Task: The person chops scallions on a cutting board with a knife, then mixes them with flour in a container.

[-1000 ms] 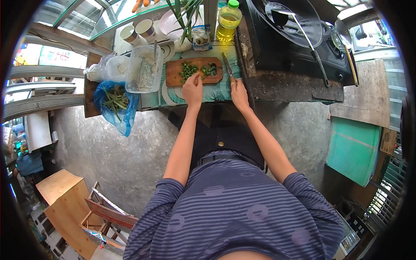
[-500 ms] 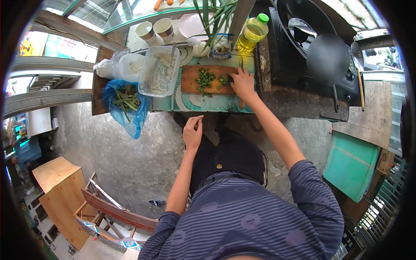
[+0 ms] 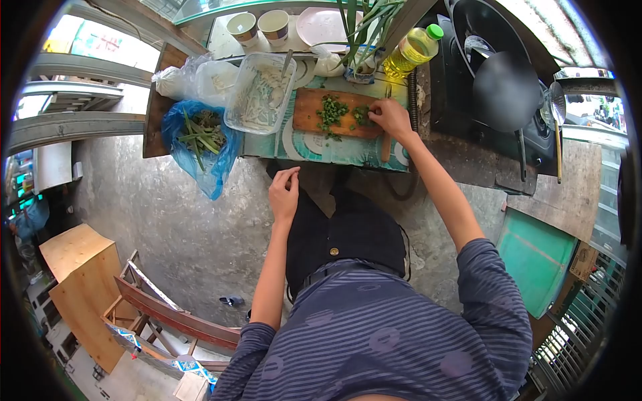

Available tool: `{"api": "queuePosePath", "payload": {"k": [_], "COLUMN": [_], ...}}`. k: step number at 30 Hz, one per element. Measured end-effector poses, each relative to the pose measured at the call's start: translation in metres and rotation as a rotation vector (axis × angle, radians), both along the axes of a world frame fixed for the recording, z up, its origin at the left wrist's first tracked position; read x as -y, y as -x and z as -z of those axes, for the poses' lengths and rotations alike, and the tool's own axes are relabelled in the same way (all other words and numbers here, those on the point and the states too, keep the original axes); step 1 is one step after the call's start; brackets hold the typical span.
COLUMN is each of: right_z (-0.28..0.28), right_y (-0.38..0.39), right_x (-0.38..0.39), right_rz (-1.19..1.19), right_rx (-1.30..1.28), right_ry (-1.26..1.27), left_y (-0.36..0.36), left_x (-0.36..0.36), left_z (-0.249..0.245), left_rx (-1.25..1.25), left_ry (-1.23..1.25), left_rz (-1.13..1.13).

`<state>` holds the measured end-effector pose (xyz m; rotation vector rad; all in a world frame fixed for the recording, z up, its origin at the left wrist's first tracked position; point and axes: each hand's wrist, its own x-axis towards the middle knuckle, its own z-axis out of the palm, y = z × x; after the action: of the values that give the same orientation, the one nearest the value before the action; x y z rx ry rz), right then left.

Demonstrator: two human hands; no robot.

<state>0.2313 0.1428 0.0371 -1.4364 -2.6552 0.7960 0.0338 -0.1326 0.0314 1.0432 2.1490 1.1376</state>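
A wooden cutting board [image 3: 309, 120] lies on the counter with chopped green onions [image 3: 332, 113] in two piles. My right hand [image 3: 391, 119] reaches over the board's right end, its fingers pinched together at the smaller pile. Beneath that hand lies a knife with a wooden handle [image 3: 386, 148]; most of its blade is hidden. My left hand [image 3: 284, 192] hovers in front of the counter edge, fingers loosely curled together, with nothing visible in them. Left of the board stands a clear plastic container [image 3: 257, 119] with whitish remains and a utensil inside.
A blue plastic bag [image 3: 175, 127] holds green scraps at the counter's left. Behind the board are a bottle of yellow oil [image 3: 409, 55], paper cups [image 3: 273, 28], a pink plate [image 3: 324, 28] and long green stalks [image 3: 352, 30]. A gas stove [image 3: 449, 100] with a wok [image 3: 491, 30] stands right.
The view has shifted, so the counter sits further right and slightly higher. My right hand stays at the smaller pile of chopped green onions. My left hand remains curled before the counter.
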Motion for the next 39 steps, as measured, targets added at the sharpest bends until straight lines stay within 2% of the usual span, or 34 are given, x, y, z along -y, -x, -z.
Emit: {"api": "queuePosePath", "payload": {"k": [1,4,7,10,13,17,20,26,29,35,38,39], "right_z": [-0.006,-0.005,-0.013,-0.01,0.005,0.028,0.045,0.028,0.015,-0.006,0.011,0.019], "right_y": [0.003,0.009,0.008,-0.002,-0.004,0.004,-0.001,-0.003,0.0,0.019,0.017,0.017], "right_x": [0.0,-0.004,-0.008,-0.01,0.009,0.025,0.02,0.018,0.017,0.018,0.013,0.013], "right_rz": [0.066,-0.014,0.038,0.068,-0.065,-0.098,-0.161,-0.104,0.159,0.042,0.299,0.3], "right_rx": [-0.064,-0.16,-0.167,0.117,0.18,0.187,0.157,0.113,-0.113,-0.184,-0.265,-0.245], "right_ry": [0.084,0.175,0.168,0.054,-0.185,-0.443,-0.455,-0.384,-0.128,0.084,-0.061,-0.077], "left_y": [0.003,0.007,0.011,0.019,0.03,0.048,0.061,0.071,0.075,0.09,0.097,0.099], "left_x": [-0.001,0.001,0.003,0.006,0.009,0.006,0.001,-0.003,-0.002,-0.002,-0.004,-0.006], "left_z": [-0.001,-0.002,-0.006,-0.008,-0.009,-0.017,-0.021,-0.028,-0.032,-0.032,-0.031,-0.03], "left_rx": [0.0,0.032,0.052,0.058,0.047,0.033,0.061,0.036,0.081,0.094,0.089,0.09], "left_ry": [0.005,0.012,0.013,0.007,0.003,0.038,0.038,0.002,-0.005,0.018,0.01,0.003], "left_rz": [-0.001,-0.012,-0.017,-0.009,0.027,0.078,0.1,0.223,0.268,0.281,0.27,0.267]}}
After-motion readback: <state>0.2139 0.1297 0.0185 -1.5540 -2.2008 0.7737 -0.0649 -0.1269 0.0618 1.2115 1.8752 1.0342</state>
